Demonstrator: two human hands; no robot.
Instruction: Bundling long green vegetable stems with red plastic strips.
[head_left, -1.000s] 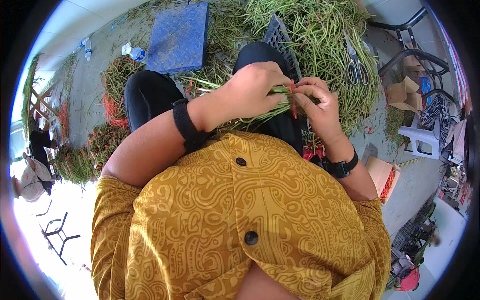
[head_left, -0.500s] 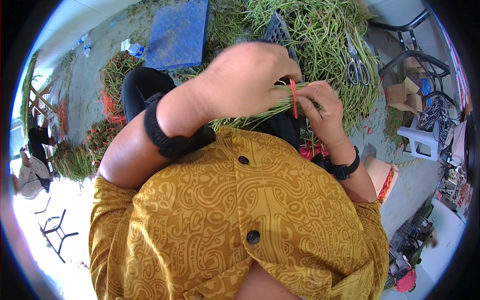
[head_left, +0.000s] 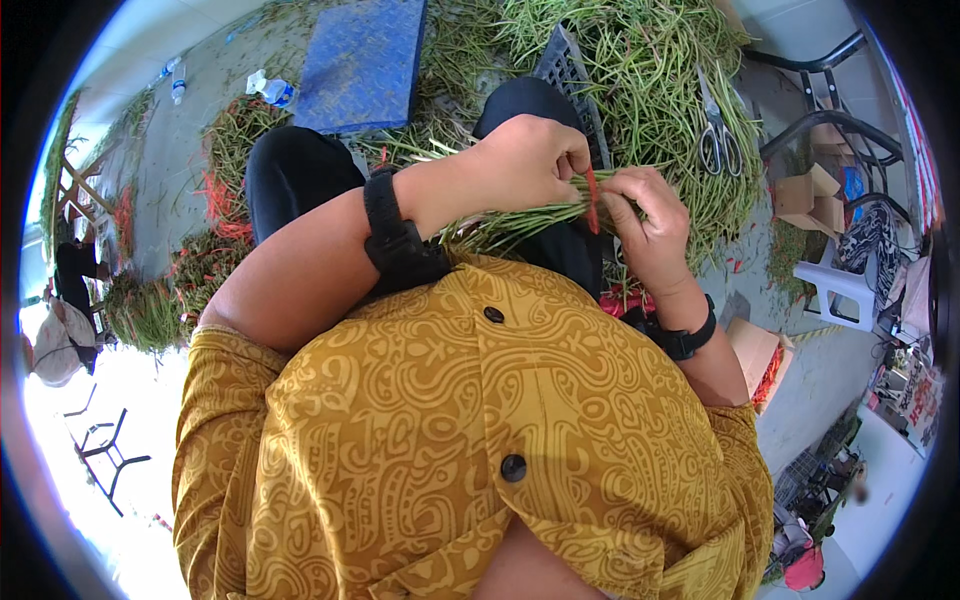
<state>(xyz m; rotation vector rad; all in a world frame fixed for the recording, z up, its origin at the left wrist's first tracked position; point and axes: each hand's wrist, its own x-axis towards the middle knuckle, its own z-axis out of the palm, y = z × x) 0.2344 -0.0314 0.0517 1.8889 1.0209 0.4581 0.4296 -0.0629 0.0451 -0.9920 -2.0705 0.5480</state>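
At upper centre, a bundle of slim green stems point(head_left: 530, 219) is gripped by the right hand point(head_left: 650, 207). A thin red strip point(head_left: 593, 207) is already looped around it, knotting unclear. The left hand point(head_left: 528, 160) is curled alongside, its hold unclear. Loose green stems point(head_left: 655, 110) are left heaped at upper right.

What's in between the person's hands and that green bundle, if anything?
Nothing visible stands in the way. The right hand grips the bundle of green stems just right of the red tie. The left hand is just left of the tie, close against the stems; its exact grip is hard to see.
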